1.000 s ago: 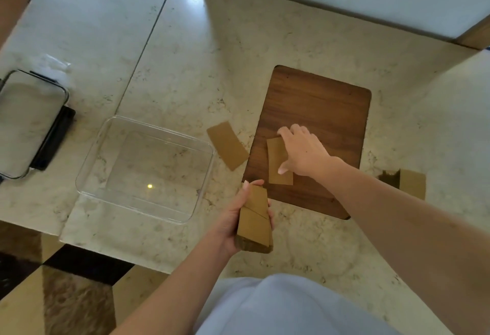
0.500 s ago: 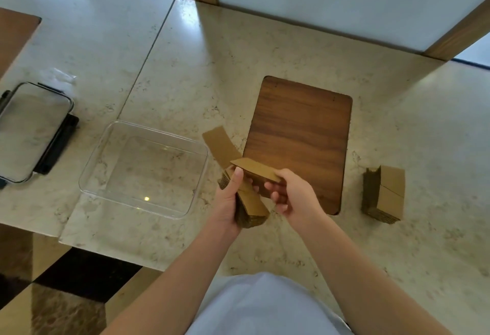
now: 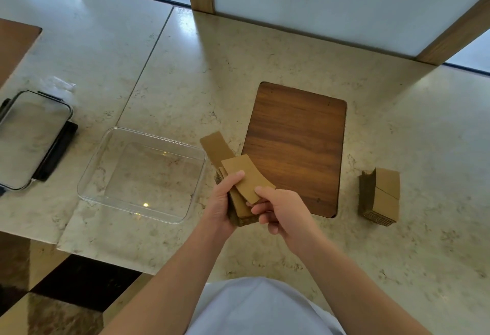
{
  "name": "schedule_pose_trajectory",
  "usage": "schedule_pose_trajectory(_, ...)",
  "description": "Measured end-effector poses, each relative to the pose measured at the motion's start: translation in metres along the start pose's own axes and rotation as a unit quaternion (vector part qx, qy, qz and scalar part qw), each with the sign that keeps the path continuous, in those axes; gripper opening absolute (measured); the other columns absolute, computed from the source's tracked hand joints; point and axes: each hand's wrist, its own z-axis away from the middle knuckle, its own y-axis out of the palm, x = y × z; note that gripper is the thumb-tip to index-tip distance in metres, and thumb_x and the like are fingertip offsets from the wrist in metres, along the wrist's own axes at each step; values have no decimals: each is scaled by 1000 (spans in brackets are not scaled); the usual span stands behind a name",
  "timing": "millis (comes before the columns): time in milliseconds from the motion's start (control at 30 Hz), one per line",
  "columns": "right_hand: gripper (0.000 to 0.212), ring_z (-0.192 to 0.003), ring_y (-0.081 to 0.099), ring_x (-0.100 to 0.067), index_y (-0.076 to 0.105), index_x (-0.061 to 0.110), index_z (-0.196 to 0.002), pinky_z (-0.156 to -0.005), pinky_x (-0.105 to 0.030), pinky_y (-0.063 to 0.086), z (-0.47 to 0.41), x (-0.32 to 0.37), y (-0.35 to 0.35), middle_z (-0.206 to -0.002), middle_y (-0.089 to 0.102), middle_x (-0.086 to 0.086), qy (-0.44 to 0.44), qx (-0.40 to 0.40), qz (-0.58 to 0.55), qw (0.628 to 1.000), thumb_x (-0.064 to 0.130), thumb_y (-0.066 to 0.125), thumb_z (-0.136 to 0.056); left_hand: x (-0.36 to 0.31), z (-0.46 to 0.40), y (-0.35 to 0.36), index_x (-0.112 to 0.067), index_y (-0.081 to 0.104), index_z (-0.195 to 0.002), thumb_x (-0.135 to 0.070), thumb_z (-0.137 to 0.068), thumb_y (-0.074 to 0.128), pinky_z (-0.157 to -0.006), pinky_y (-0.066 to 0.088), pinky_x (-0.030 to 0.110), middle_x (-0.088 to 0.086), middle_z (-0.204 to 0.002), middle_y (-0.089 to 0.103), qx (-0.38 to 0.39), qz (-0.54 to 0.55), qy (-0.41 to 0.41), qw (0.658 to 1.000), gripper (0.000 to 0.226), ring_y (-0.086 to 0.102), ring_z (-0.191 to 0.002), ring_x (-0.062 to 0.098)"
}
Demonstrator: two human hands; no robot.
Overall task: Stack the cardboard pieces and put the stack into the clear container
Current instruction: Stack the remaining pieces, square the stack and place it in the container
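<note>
Pale marble spreads under us as the table (image 3: 265,59), with a wooden board (image 3: 297,146) set flat in its middle and a white panel standing behind. Our left hand (image 3: 221,202) grips the cardboard stack (image 3: 242,211) from its side, thumb on top, just off the board's near left corner. Our right hand (image 3: 281,208) pinches a single curved piece (image 3: 245,177) laid askew across the stack. To do this well, we think we should swing that piece until its edges match those below, then square the sides against the palm. One loose piece (image 3: 214,146) still lies on the table, between the board and the clear container (image 3: 143,175), which sits empty just to our left, well within reach. A second stack (image 3: 380,196) stands to the right of the board. The near table edge runs close under the container, so we should lower the stack in gently rather than push.
</note>
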Motion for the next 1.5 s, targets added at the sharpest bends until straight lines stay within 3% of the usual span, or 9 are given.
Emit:
schedule_pose_trajectory(300,6,-61,73,-19,54,16,-109,-42,-27,46,-9,27,-17,-87,79,-8,-136,-91,35,986,17,48,-107,4,7,4,-20,65,-126,-10,-78,69,-72,60,42,13,-101,72,35,-17,18,999,50,70,-80,27)
schedule_pose_trajectory(533,16,-49,39,-8,69,14,-106,-46,-22,29,-22,59,-51,-61,48,4,-141,11,129,981,14,53,-105,16,6,-4,-15,63,-131,-48,-74,82,-69,62,42,17,-114,71,74,111,-16,991,70,72,-83,28)
schedule_pose_trajectory(733,18,-49,39,-8,69,15,-92,-50,-22,35,-26,63,-47,-58,46,5,-113,86,276,951,20,56,-105,13,13,-6,-16,67,-136,-62,-53,96,-71,63,46,20,-122,73,108,16,-35,993,100,75,-93,32)
schedule_pose_trajectory(833,19,-52,44,-9,69,17,-91,-56,-25,39,-28,58,-34,-57,52,8,-124,68,293,946,29,59,-103,14,16,0,-11,81,-114,-55,-45,102,-67,63,41,19,-106,76,101,-1,-56,993,84,75,-81,29)
schedule_pose_trajectory(1033,39,-81,57,-3,57,26,-124,-66,-18,43,-31,41,-16,-95,61,9,-207,-12,392,896,40,73,-91,8,20,11,-10,82,-97,-26,-82,77,-57,61,36,16,-90,76,60,24,-52,997,23,74,-69,26)
schedule_pose_trajectory(1133,62,-110,54,-8,46,28,-145,-92,-24,47,-31,22,-11,-126,56,5,-262,-23,414,872,42,72,-91,7,15,11,-8,73,-111,-25,-80,68,-61,63,39,17,-89,76,34,57,-53,996,35,74,-70,28)
schedule_pose_trajectory(1267,61,-147,19,-16,35,36,-158,-122,-39,25,-23,3,-6,-164,27,7,-265,34,467,843,49,53,-101,4,9,9,-11,70,-117,-31,-92,59,-65,64,41,17,-96,77,56,85,-50,994,34,76,-78,30)
schedule_pose_trajectory(1400,60,-155,6,-18,29,38,-160,-124,-46,22,-20,-18,4,-172,10,4,-291,6,531,796,59,29,-103,9,3,3,-8,79,-109,-54,-99,54,-77,65,42,17,-105,75,78,111,-41,990,53,76,-92,30)
schedule_pose_trajectory(1500,63,-153,19,-19,50,35,-149,-115,-46,33,-20,-26,4,-168,28,3,-346,-51,564,748,64,23,-100,14,1,0,-6,83,-100,-58,-99,53,-77,65,42,16,-101,76,80,128,-48,987,60,77,-90,30)
